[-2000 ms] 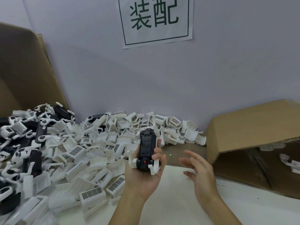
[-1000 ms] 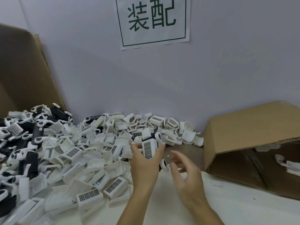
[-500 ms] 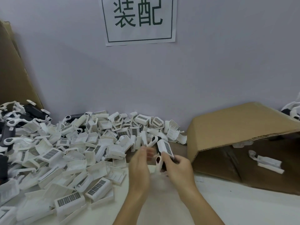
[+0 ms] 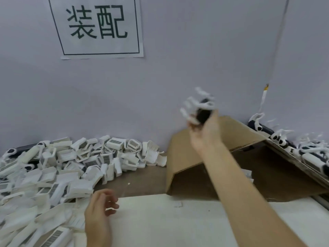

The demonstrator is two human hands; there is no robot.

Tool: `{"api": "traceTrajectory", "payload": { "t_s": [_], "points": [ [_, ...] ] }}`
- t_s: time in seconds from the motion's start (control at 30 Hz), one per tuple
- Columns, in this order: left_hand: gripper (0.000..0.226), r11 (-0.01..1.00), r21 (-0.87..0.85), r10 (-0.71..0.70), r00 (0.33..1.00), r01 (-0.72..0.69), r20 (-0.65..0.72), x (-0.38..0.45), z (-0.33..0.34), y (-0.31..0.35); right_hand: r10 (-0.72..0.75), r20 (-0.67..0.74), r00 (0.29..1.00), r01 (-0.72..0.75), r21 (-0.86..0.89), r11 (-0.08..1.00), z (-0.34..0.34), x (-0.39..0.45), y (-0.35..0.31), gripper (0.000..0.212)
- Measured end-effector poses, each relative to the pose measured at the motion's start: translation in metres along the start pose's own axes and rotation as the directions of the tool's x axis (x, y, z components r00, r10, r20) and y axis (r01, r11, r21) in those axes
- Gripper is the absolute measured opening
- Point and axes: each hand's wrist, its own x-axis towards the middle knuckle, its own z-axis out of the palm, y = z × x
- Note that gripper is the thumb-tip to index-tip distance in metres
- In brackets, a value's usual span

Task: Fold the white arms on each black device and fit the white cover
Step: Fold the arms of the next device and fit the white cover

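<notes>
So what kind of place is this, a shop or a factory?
Likely a factory assembly bench: a wall sign reading "assembly", a heap of white covers, and a cardboard box beside it.

Black device (image 4: 203,114) raised above cardboard box, white arms (image 4: 194,104) splayed (blurred); white covers (image 4: 99,157) heaped left.

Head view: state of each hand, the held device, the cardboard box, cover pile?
right hand: raised above the box, grips a black device
black device: in the air, white arms sticking out, blurred
left hand: low over the table, fingers loosely curled, holds nothing
cardboard box: on its side, opening facing the person
white covers: loose pile along the wall, left of the box
</notes>
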Motion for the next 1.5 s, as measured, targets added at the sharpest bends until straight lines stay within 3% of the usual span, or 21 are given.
{"api": "traceTrajectory", "payload": {
  "t_s": [0.07,0.1,0.2,0.3,0.5,0.77,0.93,1.0,1.07,1.17,1.33,1.5],
  "points": [
    [0.034,1.0,0.002,0.019,1.0,-0.019,0.011,0.0,0.001,-0.001,0.014,-0.116,0.993,-0.009,0.045,0.999,-0.012,0.008,-0.025,0.056],
    [0.034,1.0,0.005,0.021,1.0,-0.021,0.023,0.001,0.002,-0.002,0.036,-0.118,0.992,-0.035,0.011,0.999,-0.017,0.005,-0.025,0.063],
    [0.034,0.999,0.029,0.017,0.999,-0.018,0.046,0.002,0.002,-0.002,0.072,-0.098,0.993,-0.094,-0.243,0.966,-0.033,-0.018,0.022,0.046],
    [0.033,0.997,0.073,0.023,0.999,-0.026,0.034,0.0,0.004,-0.001,0.078,-0.063,0.995,-0.1,-0.495,0.863,-0.05,-0.05,0.077,0.021],
    [0.028,0.972,0.235,-0.023,0.999,0.016,0.026,-0.004,0.005,-0.005,0.289,0.077,0.954,-0.096,-0.836,0.541,-0.081,-0.103,0.152,0.032],
    [0.026,0.92,0.392,-0.061,0.994,0.021,0.09,-0.015,0.007,0.006,0.258,0.108,0.96,0.001,-0.924,0.383,-0.095,-0.107,0.161,0.035],
    [0.029,0.9,0.432,-0.11,0.99,0.06,0.091,-0.015,0.0,0.008,0.245,0.125,0.961,0.022,-0.923,0.384,-0.093,-0.105,0.162,0.037],
    [0.029,0.876,0.478,-0.16,0.975,0.068,0.154,-0.01,-0.007,0.012,0.234,0.125,0.964,0.029,-0.927,0.375,-0.093,-0.102,0.164,0.038],
    [0.027,0.815,0.58,-0.202,0.94,0.005,0.275,-0.002,-0.017,0.021,0.225,0.114,0.968,0.018,-0.92,0.391,-0.095,-0.099,0.167,0.039],
    [0.022,0.708,0.684,-0.145,0.912,-0.176,0.384,0.024,-0.038,0.046,0.224,0.121,0.967,0.016,-0.907,0.42,-0.096,-0.097,0.168,0.041],
    [0.019,0.526,0.794,0.025,0.938,-0.306,0.345,0.084,-0.077,0.086,0.214,0.165,0.963,0.062,-0.905,0.42,-0.096,-0.1,0.171,0.042],
    [0.033,0.192,0.948,0.164,0.96,-0.255,0.226,0.153,-0.116,0.096,0.175,0.191,0.966,0.104,-0.904,0.415,-0.091,-0.104,0.175,0.043]
  ]
}}
